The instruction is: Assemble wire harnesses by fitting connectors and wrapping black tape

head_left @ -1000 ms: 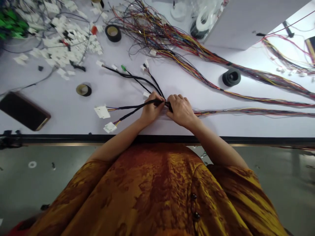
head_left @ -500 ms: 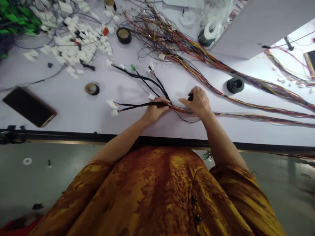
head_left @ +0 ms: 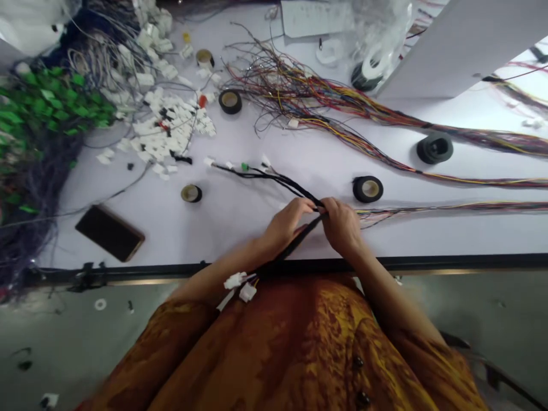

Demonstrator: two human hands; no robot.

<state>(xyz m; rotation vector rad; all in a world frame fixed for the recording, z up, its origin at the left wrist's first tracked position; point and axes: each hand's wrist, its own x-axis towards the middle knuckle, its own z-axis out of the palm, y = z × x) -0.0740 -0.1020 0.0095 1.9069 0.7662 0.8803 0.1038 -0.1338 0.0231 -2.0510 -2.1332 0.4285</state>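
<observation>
My right hand (head_left: 341, 224) is closed around a wire harness (head_left: 295, 184) just at the junction where its black-taped branches split. Fingers of my left hand (head_left: 287, 224) close on the same junction from the left, touching or nearly touching my right fingertips. One black-wrapped branch (head_left: 297, 242) drops toward my body and ends in white connectors (head_left: 247, 292) past the table edge. Other branches run up and left to small white plugs and a green connector (head_left: 245, 166). Beyond my right hand, a roll of black tape (head_left: 368, 189) lies on the table. My fingers hide the junction itself.
More tape rolls (head_left: 230, 101) and a dark ring-shaped piece (head_left: 435, 149) lie around. Long wire bundles (head_left: 368, 105) stretch across the back right. White connectors (head_left: 160, 128) and green connectors (head_left: 51, 100) are heaped at left. A phone (head_left: 110, 232) lies near the table's front edge (head_left: 385, 264).
My right hand has let go of the tape roll, which now lies on the table, and has taken hold of the harness junction. The lower branch has swung down toward my body. The view has shifted.
</observation>
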